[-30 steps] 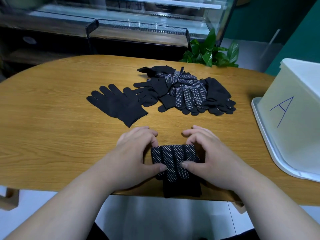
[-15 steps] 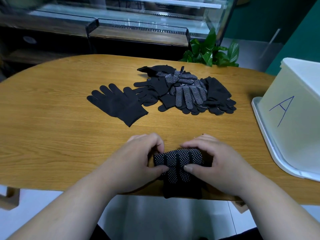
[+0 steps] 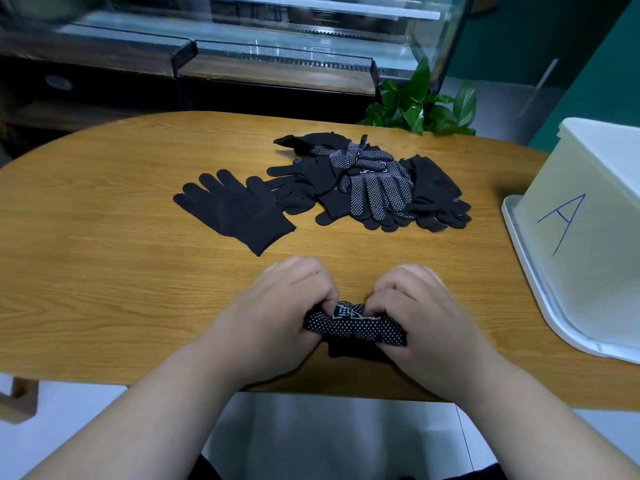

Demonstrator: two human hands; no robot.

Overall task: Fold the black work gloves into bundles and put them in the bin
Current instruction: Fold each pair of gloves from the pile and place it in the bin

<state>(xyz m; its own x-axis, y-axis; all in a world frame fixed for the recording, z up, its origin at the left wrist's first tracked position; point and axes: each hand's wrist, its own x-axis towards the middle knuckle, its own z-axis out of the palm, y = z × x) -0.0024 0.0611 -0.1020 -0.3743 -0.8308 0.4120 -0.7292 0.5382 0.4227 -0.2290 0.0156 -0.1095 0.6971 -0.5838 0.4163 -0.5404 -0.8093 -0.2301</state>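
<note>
A rolled pair of black gloves with white dots [image 3: 356,329] lies near the table's front edge. My left hand [image 3: 280,317] grips its left end and my right hand [image 3: 426,317] grips its right end, fingers curled over the top of the roll. The cuff end sticks out toward me under the roll. Farther back a flat black glove [image 3: 232,211] lies alone, and a pile of several black gloves [image 3: 374,188] sits to its right. The white bin marked "A" [image 3: 588,244] stands at the right edge.
The wooden table [image 3: 104,271] has a rounded far edge. A green plant [image 3: 419,105] stands behind it, and a glass display case [image 3: 277,36] runs along the back. The bin rests on a white lid or tray [image 3: 540,292].
Both hands rolled the dotted gloves toward me into a tighter bundle. The fingers now curl over the roll and the hands sit closer to the front edge.
</note>
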